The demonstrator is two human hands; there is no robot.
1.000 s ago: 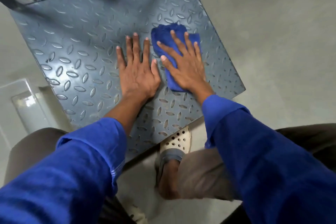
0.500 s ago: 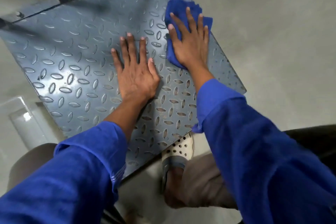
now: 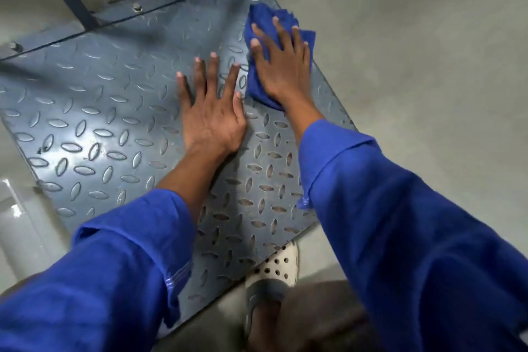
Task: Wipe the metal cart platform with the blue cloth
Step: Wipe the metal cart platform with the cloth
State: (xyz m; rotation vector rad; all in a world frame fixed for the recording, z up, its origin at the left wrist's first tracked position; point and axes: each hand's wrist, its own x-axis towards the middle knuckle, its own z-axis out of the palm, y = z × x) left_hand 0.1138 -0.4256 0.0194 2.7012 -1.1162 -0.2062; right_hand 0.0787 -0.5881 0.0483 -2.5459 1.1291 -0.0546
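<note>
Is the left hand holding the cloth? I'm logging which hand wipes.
No, the left hand lies flat on the bare platform; the right hand presses the blue cloth.

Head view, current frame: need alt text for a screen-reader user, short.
A person's right hand presses a blue cloth flat on the far right part of a metal cart platform, beside its edge. The left hand lies flat and bare on the platform next to it; both sleeves are blue.
</note>
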